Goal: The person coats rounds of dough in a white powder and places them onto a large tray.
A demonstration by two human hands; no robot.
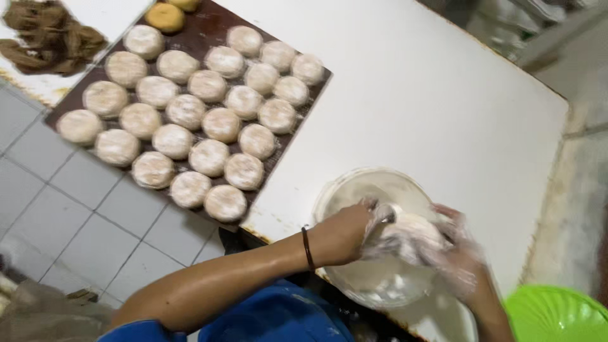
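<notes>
Both hands work a pale lump of dough (408, 231) over a round white bowl (361, 187) near the front edge of a white table (430, 107). My left hand (345, 234), with a dark band at the wrist, grips the dough from the left. My right hand (459, 253), coated in flour and blurred, holds it from the right. The fingers of both are partly hidden in the dough.
A dark brown tray (202, 28) at the left carries several floured round dough discs (221, 123) in rows and overhangs a tiled floor (76, 215). A brown stringy heap (47, 35) lies at the far left. A green plastic basin (557, 313) sits bottom right.
</notes>
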